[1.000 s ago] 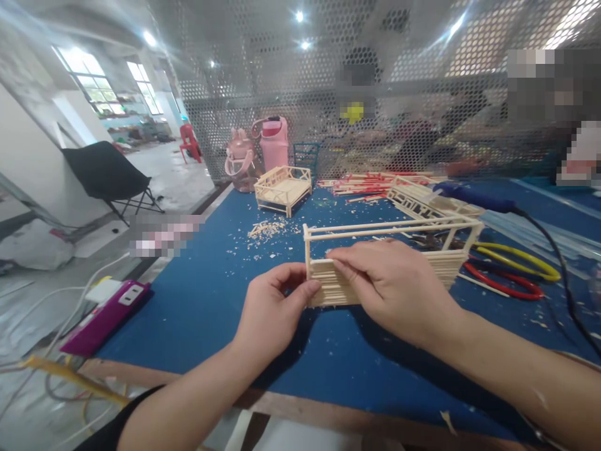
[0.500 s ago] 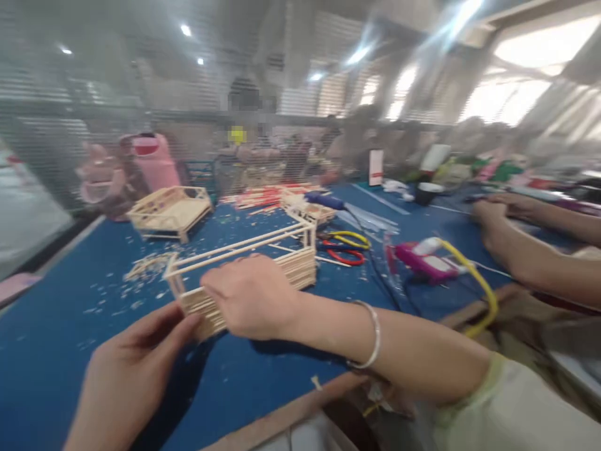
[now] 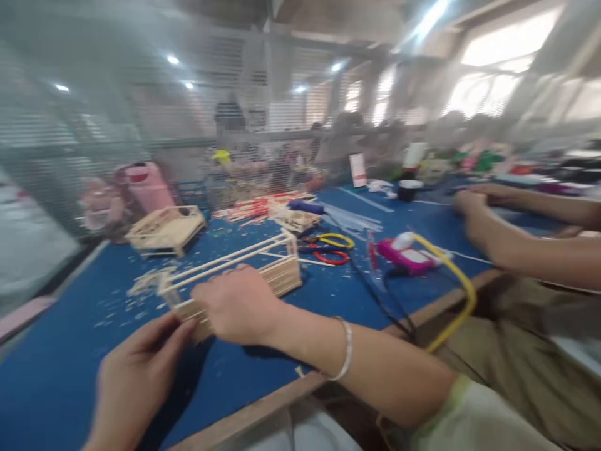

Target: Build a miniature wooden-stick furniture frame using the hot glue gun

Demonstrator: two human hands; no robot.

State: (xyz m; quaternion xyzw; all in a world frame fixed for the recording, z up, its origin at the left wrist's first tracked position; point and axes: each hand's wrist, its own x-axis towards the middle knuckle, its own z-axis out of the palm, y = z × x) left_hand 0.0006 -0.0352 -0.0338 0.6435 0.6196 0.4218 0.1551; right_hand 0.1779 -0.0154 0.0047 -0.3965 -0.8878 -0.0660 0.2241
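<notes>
A pale wooden stick frame (image 3: 263,263), shaped like a small bed with rails, rests on the blue table (image 3: 56,376). My left hand (image 3: 136,369) pinches its near left corner with thumb and fingers. My right hand (image 3: 235,304) lies curled over the slatted front side, fingers pressed on the sticks. A silver bangle (image 3: 345,351) circles my right wrist. The picture is smeared by motion.
A finished stick bed (image 3: 166,228) and two pink bottles (image 3: 141,185) stand at the back left. Red and pale sticks (image 3: 256,207), red and yellow loops (image 3: 331,247), a pink device (image 3: 406,257) with a yellow cable lie nearby. Another person's arms (image 3: 516,232) rest at right.
The view has swung to the right, bringing another person's arms into sight. Both my hands stay on the stick frame, which now sits lower left in the picture.
</notes>
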